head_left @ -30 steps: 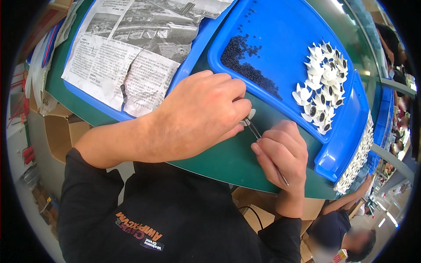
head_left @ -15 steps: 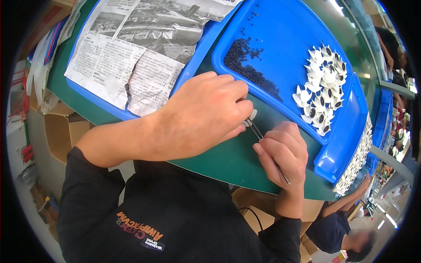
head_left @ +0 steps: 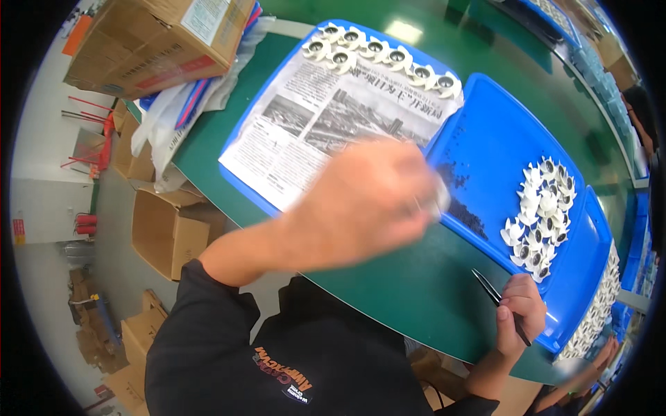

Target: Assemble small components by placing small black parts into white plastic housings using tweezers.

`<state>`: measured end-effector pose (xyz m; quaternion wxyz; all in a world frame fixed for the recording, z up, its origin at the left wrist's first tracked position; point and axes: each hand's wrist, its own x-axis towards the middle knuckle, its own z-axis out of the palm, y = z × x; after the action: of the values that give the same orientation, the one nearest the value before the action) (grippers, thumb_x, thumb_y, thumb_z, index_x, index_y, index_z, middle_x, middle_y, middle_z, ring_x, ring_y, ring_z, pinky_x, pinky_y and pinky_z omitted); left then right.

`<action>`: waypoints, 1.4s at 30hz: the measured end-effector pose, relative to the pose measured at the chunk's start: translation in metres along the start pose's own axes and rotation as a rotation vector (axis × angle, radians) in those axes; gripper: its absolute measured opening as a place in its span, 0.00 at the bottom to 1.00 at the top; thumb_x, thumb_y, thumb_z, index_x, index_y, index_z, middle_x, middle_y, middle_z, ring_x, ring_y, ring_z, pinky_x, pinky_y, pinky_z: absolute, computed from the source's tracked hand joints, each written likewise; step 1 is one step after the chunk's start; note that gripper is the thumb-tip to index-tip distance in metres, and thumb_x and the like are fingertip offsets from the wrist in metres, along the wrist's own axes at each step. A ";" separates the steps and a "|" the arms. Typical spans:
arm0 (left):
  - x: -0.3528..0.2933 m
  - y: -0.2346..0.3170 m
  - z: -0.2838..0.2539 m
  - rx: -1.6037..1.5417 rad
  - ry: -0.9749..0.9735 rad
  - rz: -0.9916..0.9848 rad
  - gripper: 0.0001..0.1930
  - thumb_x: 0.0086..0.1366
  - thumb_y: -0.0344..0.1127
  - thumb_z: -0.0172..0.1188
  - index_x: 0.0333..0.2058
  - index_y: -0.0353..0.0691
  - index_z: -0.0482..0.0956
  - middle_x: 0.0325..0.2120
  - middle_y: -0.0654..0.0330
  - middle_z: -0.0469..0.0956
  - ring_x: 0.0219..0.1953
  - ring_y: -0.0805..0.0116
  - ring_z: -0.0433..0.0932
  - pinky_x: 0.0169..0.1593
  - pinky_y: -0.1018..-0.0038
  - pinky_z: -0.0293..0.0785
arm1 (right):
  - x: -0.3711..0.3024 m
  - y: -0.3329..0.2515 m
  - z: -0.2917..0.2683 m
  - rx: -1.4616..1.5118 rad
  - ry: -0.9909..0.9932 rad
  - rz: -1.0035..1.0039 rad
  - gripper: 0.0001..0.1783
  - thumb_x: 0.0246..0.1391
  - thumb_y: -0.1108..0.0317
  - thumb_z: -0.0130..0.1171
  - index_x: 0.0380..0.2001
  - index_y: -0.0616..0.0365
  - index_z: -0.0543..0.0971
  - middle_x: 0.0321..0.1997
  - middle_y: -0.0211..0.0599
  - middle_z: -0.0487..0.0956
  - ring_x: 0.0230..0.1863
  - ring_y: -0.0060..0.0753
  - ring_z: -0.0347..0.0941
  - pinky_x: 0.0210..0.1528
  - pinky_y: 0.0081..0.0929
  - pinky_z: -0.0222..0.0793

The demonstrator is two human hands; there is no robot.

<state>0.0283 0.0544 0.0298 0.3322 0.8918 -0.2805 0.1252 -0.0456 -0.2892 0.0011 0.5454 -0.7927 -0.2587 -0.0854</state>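
Observation:
My left hand [head_left: 368, 201], smeared by motion, pinches a small white fan wheel [head_left: 441, 197] above the table, between two blue trays. Lower right, my right hand [head_left: 520, 312] is closed around dark metal tweezers [head_left: 488, 287], their tips pointing up and left, apart from the fan wheel. Beyond my left hand, newspaper [head_left: 277, 163] lines one tray, with white fan wheels [head_left: 374, 48] with dark centres standing in rows at its far end. The other blue tray [head_left: 499, 139] holds scattered small black pieces [head_left: 466, 216] and a cluster of white fan wheels [head_left: 538, 215].
A cardboard box [head_left: 152, 48] stands at the far left over plastic bags [head_left: 166, 128]. An open carton [head_left: 166, 232] is on the floor. At the right, a blue tray end [head_left: 579, 277] adjoins many more white parts [head_left: 593, 305]. Another person's arm [head_left: 583, 381] shows at lower right.
The view has shifted left, bringing the fan wheel rows into sight. My hands have separated: the left lifts the fan wheel away, while the right keeps the tweezers, which no longer touch it.

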 end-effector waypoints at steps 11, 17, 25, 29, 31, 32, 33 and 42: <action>0.045 -0.148 -0.029 0.342 0.146 -0.249 0.17 0.60 0.44 0.75 0.45 0.42 0.91 0.43 0.52 0.79 0.45 0.52 0.83 0.50 0.61 0.81 | 0.012 -0.002 0.010 -0.050 -0.047 -0.021 0.09 0.47 0.80 0.70 0.32 0.61 0.81 0.29 0.38 0.81 0.30 0.40 0.73 0.36 0.38 0.68; 0.048 -0.148 -0.024 0.267 0.090 -0.337 0.19 0.63 0.45 0.73 0.48 0.40 0.90 0.44 0.51 0.83 0.47 0.51 0.84 0.52 0.60 0.81 | 0.013 -0.002 0.005 -0.084 -0.036 0.001 0.10 0.46 0.81 0.71 0.31 0.62 0.81 0.28 0.39 0.81 0.29 0.40 0.73 0.35 0.37 0.67; 0.042 -0.160 -0.034 0.280 0.098 -0.244 0.21 0.64 0.43 0.76 0.49 0.34 0.89 0.43 0.50 0.82 0.44 0.53 0.83 0.49 0.64 0.79 | 0.022 -0.002 0.001 -0.158 0.020 -0.032 0.09 0.49 0.82 0.73 0.32 0.62 0.82 0.29 0.38 0.80 0.29 0.42 0.73 0.34 0.36 0.66; 0.056 -0.128 -0.025 0.343 0.202 -0.098 0.17 0.64 0.37 0.75 0.49 0.34 0.88 0.42 0.51 0.81 0.44 0.54 0.83 0.49 0.64 0.78 | 0.023 0.004 -0.002 -0.375 0.082 0.019 0.09 0.50 0.82 0.72 0.31 0.60 0.81 0.28 0.37 0.79 0.30 0.41 0.72 0.34 0.35 0.65; 0.079 -0.087 0.001 0.227 0.161 0.105 0.15 0.66 0.32 0.72 0.50 0.34 0.87 0.42 0.54 0.81 0.44 0.57 0.80 0.47 0.66 0.76 | 0.020 0.006 -0.005 -0.422 0.080 0.037 0.09 0.51 0.82 0.72 0.31 0.60 0.81 0.27 0.37 0.78 0.30 0.42 0.72 0.34 0.36 0.64; 0.087 -0.062 0.020 0.138 0.050 0.189 0.15 0.64 0.31 0.72 0.49 0.34 0.87 0.42 0.54 0.81 0.44 0.55 0.81 0.47 0.64 0.77 | 0.020 0.006 -0.007 -0.429 0.071 0.042 0.09 0.51 0.82 0.72 0.31 0.60 0.81 0.27 0.37 0.78 0.30 0.42 0.72 0.34 0.36 0.64; 0.096 -0.039 0.040 0.053 -0.061 0.271 0.15 0.63 0.30 0.71 0.49 0.35 0.87 0.43 0.53 0.81 0.45 0.53 0.82 0.48 0.63 0.78 | 0.019 0.009 -0.008 -0.434 0.060 0.055 0.09 0.51 0.82 0.72 0.31 0.60 0.80 0.27 0.37 0.78 0.29 0.42 0.72 0.34 0.36 0.64; 0.118 0.025 0.145 0.099 -0.449 0.661 0.09 0.60 0.33 0.71 0.39 0.44 0.85 0.38 0.60 0.76 0.47 0.61 0.79 0.48 0.64 0.77 | 0.019 0.005 -0.020 -0.416 0.021 0.106 0.09 0.51 0.81 0.72 0.29 0.60 0.80 0.25 0.37 0.75 0.27 0.42 0.69 0.32 0.36 0.62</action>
<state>0.1150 -0.1071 -0.0171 0.1609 0.7737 -0.6114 0.0406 -0.0241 -0.3028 0.0128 0.3765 -0.8997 -0.1879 -0.1165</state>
